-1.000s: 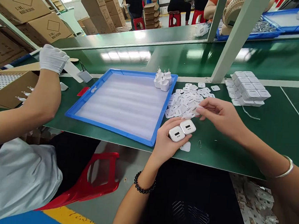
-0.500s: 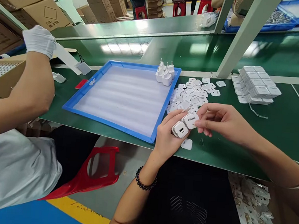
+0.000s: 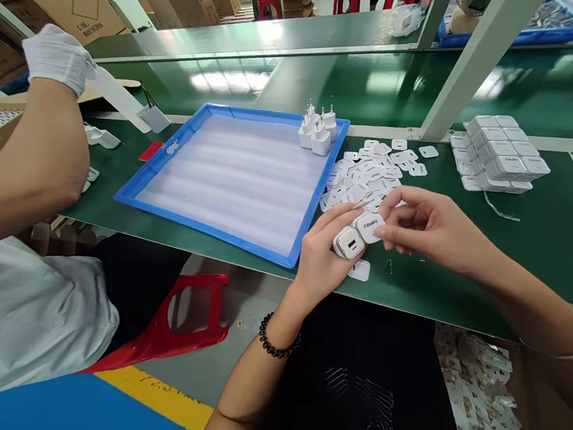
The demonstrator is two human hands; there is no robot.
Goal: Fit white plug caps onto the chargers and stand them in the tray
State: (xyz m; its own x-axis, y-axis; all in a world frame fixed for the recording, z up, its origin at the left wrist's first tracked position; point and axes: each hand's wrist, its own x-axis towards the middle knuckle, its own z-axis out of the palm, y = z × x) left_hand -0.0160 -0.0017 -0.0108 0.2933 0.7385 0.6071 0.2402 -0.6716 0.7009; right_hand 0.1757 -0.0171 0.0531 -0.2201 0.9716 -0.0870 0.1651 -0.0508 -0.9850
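Note:
My left hand [image 3: 324, 250] is wrapped around a white plug charger [image 3: 349, 243], whose end with a port slot faces up. Touching the charger's upper right side is a rounded white cover plate [image 3: 368, 227] printed "Fibaks". My right hand [image 3: 416, 220] pinches this plate by its right edge between thumb and fingers. How thick the plate is, and what lies behind it, I cannot tell. Just below the hands another white plate [image 3: 360, 270] lies on the green table. Beyond them spreads a loose pile of similar white plates [image 3: 365, 175].
A blue-rimmed tray [image 3: 205, 231] stands left, with several white plug chargers [image 3: 317, 134] in its far right corner. Stacked white plates [image 3: 505, 154] sit at right, by a slanted metal post [image 3: 479, 71]. At left, a co-worker's gloved hand [image 3: 59, 58] is raised near a white strip.
The view has shifted slightly. My hands stay together, with the charger and the plate held in nearly the same position. The co-worker's gloved hand appears a little farther left and higher.

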